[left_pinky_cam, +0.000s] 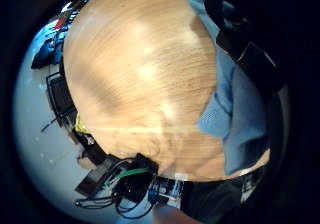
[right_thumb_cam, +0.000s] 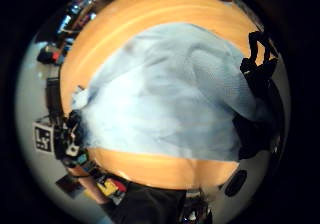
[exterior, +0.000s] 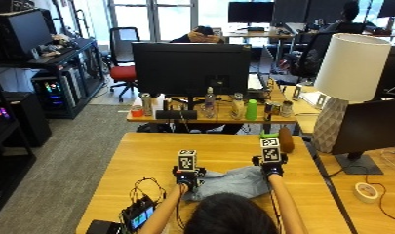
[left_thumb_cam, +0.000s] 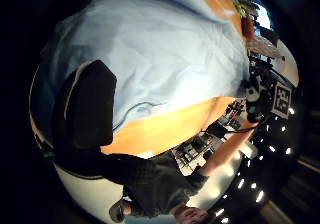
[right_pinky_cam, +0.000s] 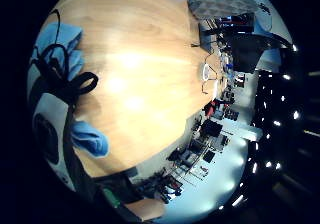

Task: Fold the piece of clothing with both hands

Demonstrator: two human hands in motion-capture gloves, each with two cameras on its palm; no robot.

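Garment [right_thumb_cam: 170,104] lay spread on the desk [right_thumb_cam: 150,169], rumpled, with creases across its middle. Desk surface showed on both sides of the cloth. Right hand [right_thumb_cam: 257,109] sat at one edge of the garment, its black fingers [right_thumb_cam: 250,139] over the cloth edge; couldn't tell whether they gripped it. Other hand [right_thumb_cam: 72,134] was at the opposite end of the garment, touching the cloth.
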